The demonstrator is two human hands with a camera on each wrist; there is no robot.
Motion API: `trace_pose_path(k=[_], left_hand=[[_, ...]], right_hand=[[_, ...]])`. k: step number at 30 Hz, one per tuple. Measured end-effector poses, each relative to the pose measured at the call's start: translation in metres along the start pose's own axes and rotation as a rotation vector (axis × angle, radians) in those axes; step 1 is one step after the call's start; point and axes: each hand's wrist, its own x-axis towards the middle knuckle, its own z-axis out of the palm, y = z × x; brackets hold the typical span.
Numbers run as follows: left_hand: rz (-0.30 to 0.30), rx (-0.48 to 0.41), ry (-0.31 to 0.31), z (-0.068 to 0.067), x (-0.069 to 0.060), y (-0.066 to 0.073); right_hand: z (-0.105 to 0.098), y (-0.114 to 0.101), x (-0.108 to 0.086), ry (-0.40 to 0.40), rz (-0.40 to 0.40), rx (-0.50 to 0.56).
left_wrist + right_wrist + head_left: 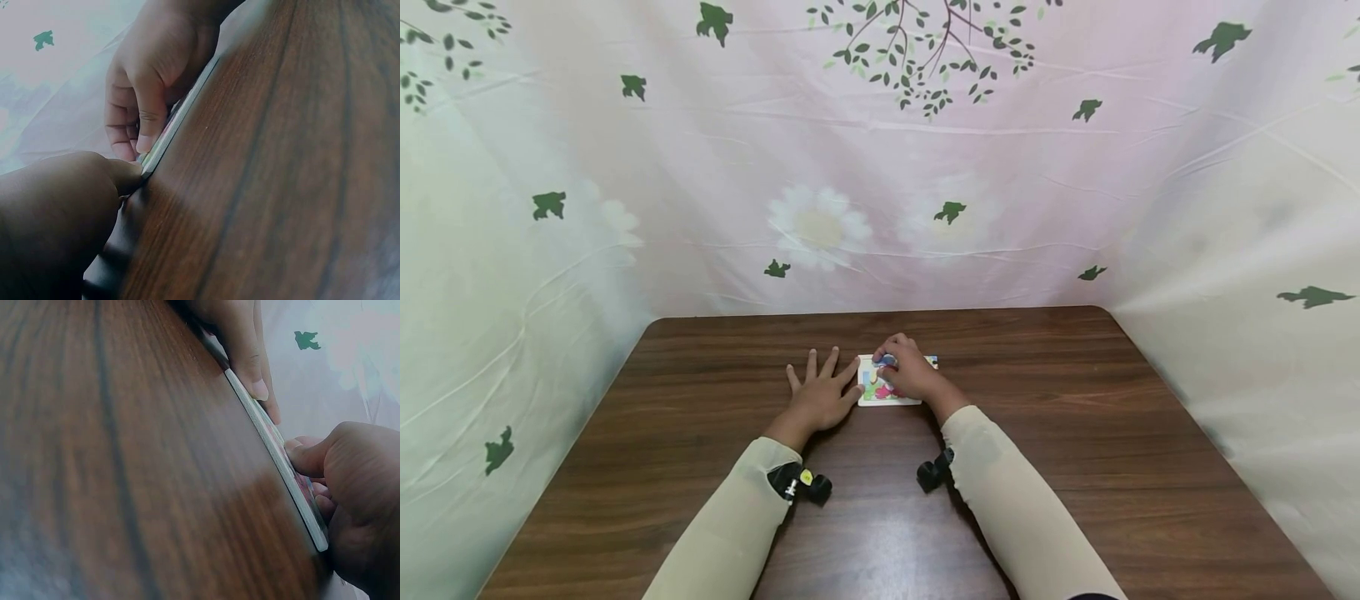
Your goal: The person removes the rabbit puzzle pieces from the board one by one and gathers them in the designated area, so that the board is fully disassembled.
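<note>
One picture board [880, 392] lies flat toward the far side of the table [1045, 467], ahead of the wearer, its longer side appearing to run left to right. The right hand [912, 372] is nearer, being directly over the board; the left hand [820, 401] lies just beside the board's left edge.

Right hand: thumb and fingers bent down onto the printed face, near a blue patch. Whether they pinch a loose piece cannot be told.

Left hand: fingers spread on the table, with thumb and forefinger tips at the board's left edge.

Count: one board; two hands; two pale sleeves [1026, 500]; two black wrist devices [934, 472], one per arm; one brown wood-grain table. Behind hangs printed cloth [865, 158] bearing ten separate dark green patches [713, 22] in the head view.
</note>
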Motion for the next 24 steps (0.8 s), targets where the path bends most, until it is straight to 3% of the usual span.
trace_pose_path(k=[5,12,24], left_hand=[[-0.003,0.004,-0.014,-0.001,0.0,0.0],[0.011,0.021,0.026,-0.002,-0.006,0.003],[0.012,0.015,0.036,-0.005,-0.009,0.005]], right_hand=[[0.001,0.001,0.0,0.011,-0.005,0.014],[0.001,0.002,0.0,0.036,-0.014,0.001],[0.0,0.0,-0.002,0.054,-0.036,-0.01]])
